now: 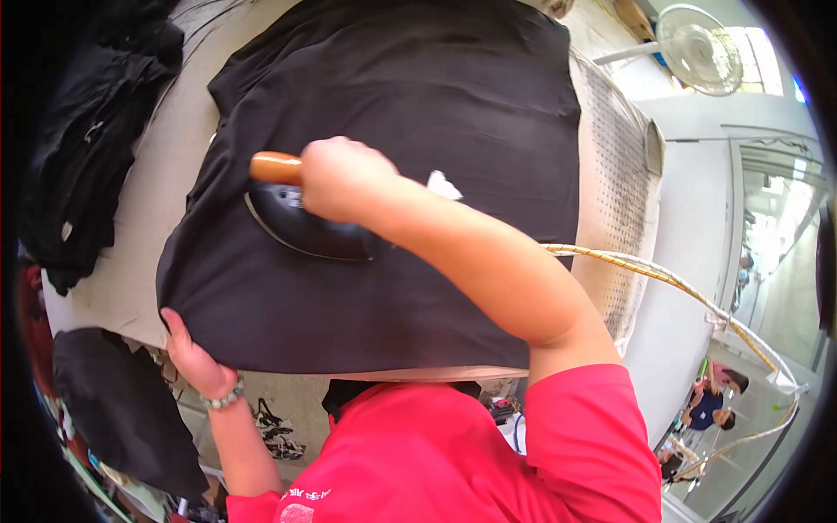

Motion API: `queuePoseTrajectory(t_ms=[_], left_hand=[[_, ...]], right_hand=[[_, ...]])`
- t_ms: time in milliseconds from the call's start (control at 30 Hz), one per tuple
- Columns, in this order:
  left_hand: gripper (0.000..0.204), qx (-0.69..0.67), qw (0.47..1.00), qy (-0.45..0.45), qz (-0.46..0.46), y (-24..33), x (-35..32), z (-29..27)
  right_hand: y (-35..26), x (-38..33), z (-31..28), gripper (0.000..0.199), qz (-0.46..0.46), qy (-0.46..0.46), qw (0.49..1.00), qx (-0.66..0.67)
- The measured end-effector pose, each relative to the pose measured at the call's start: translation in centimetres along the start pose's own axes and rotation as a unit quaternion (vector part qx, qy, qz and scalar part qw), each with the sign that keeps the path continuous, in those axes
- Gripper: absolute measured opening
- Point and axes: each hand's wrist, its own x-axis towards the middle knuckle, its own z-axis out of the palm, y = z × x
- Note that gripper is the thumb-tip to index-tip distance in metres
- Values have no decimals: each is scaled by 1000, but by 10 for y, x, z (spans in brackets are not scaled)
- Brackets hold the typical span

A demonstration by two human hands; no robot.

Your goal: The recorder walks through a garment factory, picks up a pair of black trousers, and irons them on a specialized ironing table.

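My right hand (pixel 344 179) is wrapped round the wooden handle of a black iron (pixel 305 228). The iron rests on a broad black garment (pixel 418 105) spread over the table, left of its middle. At the garment's lower left corner, my left hand (pixel 196 357) holds the cloth's edge; one finger or thumb stretches up along it, while the rest are partly hidden. A small white piece, perhaps a label (pixel 443 185), lies on the garment to the right of my right hand.
A pale padded ironing table (pixel 179 139) lies under the garment, with a perforated strip (pixel 610 192) at its right. Cords (pixel 663 275) run off to the right. More black clothing (pixel 78 148) is heaped at the left. A white fan (pixel 697 50) stands far right; people (pixel 711 397) are in the distance.
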Motion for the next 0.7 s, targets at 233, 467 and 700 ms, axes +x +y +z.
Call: queuePoseTrajectory(t_ms=[233,467,700], left_hand=[[61,-52,997,-52,-16,1,6,-19],[59,19,1000,-6,7,9,-2,-13],[62,-52,995,-62,-62,17,4,-21]], right_hand=[[255,-70,-77,21,401,184,888,131],[98,-107,31,19,117,115,986,-21],[163,-174,45,21,292,144,944,55]])
